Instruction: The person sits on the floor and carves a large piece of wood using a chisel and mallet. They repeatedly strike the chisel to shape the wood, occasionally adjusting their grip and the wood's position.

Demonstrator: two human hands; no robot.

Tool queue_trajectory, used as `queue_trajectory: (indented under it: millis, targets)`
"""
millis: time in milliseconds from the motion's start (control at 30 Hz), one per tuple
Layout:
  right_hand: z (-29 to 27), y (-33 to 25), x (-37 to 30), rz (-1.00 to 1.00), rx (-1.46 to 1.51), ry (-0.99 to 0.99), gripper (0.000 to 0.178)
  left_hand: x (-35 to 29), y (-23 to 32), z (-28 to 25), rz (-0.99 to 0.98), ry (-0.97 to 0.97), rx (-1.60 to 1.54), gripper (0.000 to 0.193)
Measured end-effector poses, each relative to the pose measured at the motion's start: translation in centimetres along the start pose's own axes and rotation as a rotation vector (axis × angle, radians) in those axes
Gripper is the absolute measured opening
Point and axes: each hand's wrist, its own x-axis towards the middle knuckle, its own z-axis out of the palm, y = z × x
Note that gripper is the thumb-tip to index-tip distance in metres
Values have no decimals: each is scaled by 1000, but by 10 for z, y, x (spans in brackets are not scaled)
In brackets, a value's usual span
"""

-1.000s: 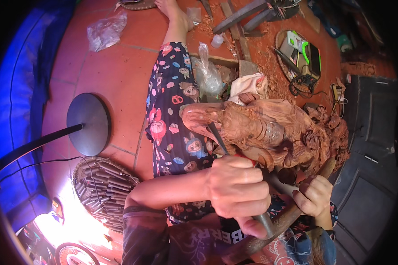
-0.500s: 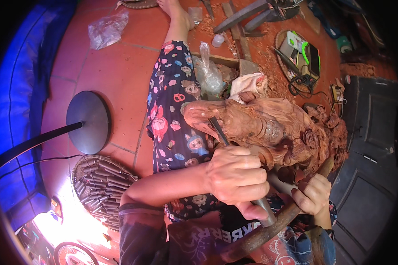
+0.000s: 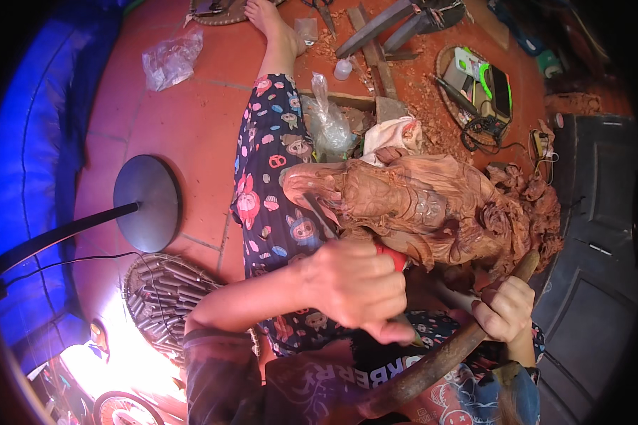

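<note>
A reddish-brown wood carving with a robed figure and curling ornament [image 3: 411,202] lies on its side across my lap. My left hand [image 3: 354,287] is closed around a chisel, its thin dark blade [image 3: 324,214] reaching toward the carving's rounded left end; the handle is hidden by my fist. Something red [image 3: 393,256] shows just behind my fingers. At the right, my right hand [image 3: 503,310] grips a thick, curved wooden club [image 3: 432,360] near its upper part. The club slants down to the left across my shirt, apart from the chisel.
A round basket of chisels [image 3: 166,297] stands at lower left, beside a black lamp base [image 3: 147,203]. Farther off are a plastic bag [image 3: 172,60], a white cloth [image 3: 393,138] and a tray with an electric device [image 3: 478,92]. A dark cabinet [image 3: 595,234] borders the right side.
My left hand has moved left and slightly up with the chisel, away from the club. The chisel's grey handle end, seen before below my fist, is now hidden. The right hand stays nearly still.
</note>
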Motion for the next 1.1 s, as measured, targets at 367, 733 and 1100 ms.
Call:
queue_trajectory:
  millis: [367, 733, 1100]
  targets:
    - [-3, 3, 0, -10, 37, -4, 25, -4, -3, 6, 2, 97, -68, 44]
    - [-2, 9, 14, -107, -15, 88, 34, -5, -4, -3, -38, 68, -165, 45]
    - [-1, 23, 16, -112, -290, 123, 38, -9, -6, -5, -13, 35, -142, 43]
